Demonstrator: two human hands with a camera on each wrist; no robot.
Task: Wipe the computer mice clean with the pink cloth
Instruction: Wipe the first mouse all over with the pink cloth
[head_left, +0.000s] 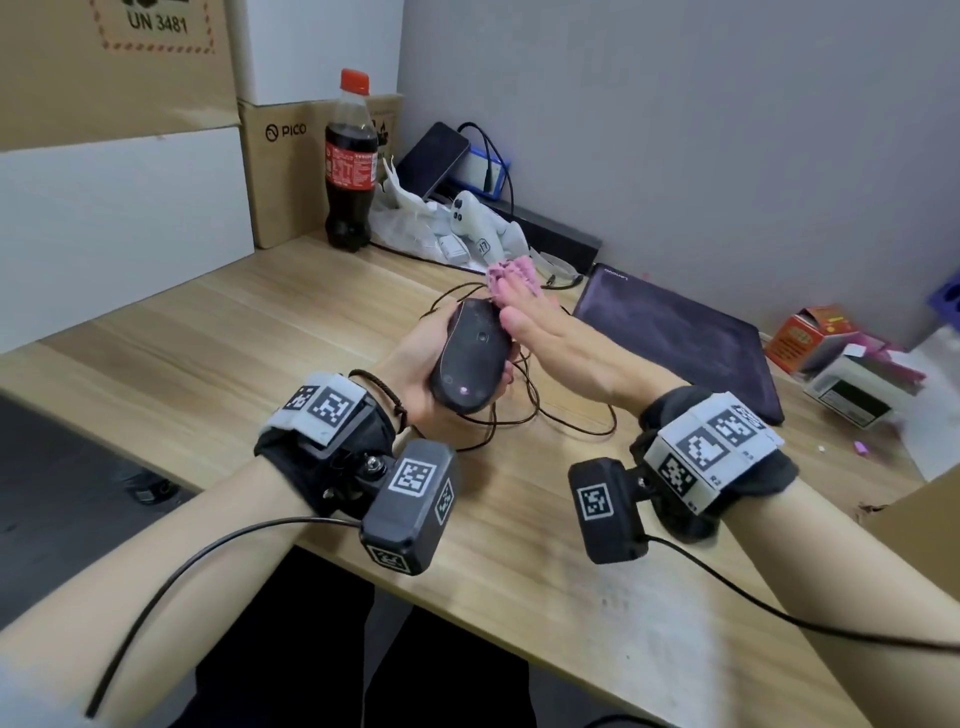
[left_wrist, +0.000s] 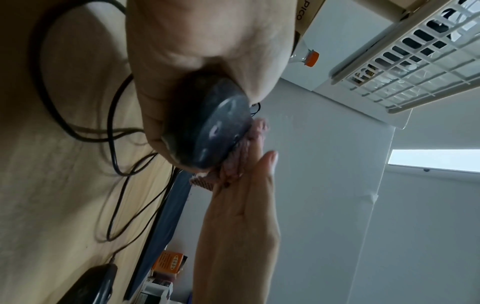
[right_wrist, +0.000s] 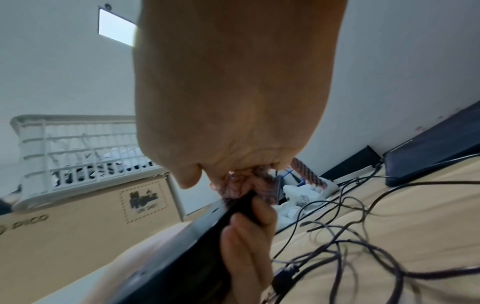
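Observation:
My left hand (head_left: 410, 369) grips a black wired mouse (head_left: 470, 358) above the wooden desk (head_left: 234, 322), its underside turned up towards me. The pink cloth (head_left: 511, 273) is bunched against the mouse's front right side. My right hand (head_left: 550, 338) presses it there with straight fingers, the thumb lying apart. In the left wrist view the cloth (left_wrist: 249, 139) sits between the mouse (left_wrist: 213, 123) and the flat right hand (left_wrist: 239, 216). A second black mouse (left_wrist: 91, 286) lies on the desk. The right wrist view shows the cloth (right_wrist: 241, 185) above the mouse's edge (right_wrist: 182, 257).
Loose black cable (head_left: 561, 415) loops on the desk under my hands. A dark Lenovo pad (head_left: 675, 332) lies at the right, with small boxes (head_left: 810, 338) beyond it. A cola bottle (head_left: 350, 166), a white controller (head_left: 467, 213) and cardboard boxes (head_left: 291, 171) stand behind.

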